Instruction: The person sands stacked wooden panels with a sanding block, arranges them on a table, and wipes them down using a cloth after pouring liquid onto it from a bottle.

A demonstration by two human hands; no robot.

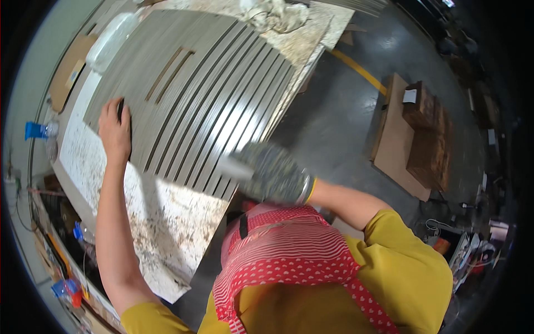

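Note:
Several grey wood-grain strips (183,106) lie side by side on a stained white board, with dark gaps between those on the right. At their near left end, my bare left hand (115,131) has its fingers bent round a thin dark thing whose kind I cannot make out. My right hand (275,173), in a grey-green knitted glove, is closed on a pale, flat-looking block (236,167), blurred by motion. It is over the near right end of the strips. Two short brown slots or pieces (169,75) show on the strips' left part.
The stained white board (161,222) extends toward me. A crumpled pale cloth (272,15) lies at the far end, and a clear plastic package (113,42) at the far left. Cardboard boxes (425,136) stand on the grey floor (339,111) to the right.

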